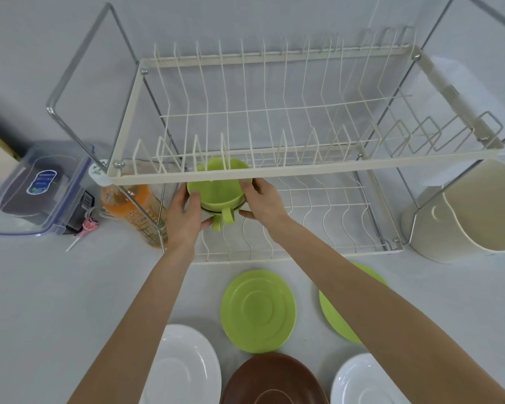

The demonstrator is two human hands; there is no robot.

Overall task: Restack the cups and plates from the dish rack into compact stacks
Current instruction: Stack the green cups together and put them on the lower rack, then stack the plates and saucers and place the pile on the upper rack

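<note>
Brown plate (pixel 273 380) cropped; rack (pixel 274 173) rail hides green cups (pixel 216 193).

counter (pixel 56 301) | dish rack (pixel 303 170) | five saucers (pixel 258 310) | container (pixel 38 188)

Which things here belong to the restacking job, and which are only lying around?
Part of the job:
green cups, nested, held by left hand and right hand
dish rack
two green saucers
two white saucers
brown saucer

Lying about:
orange bottle
plastic box
cream holder
</note>
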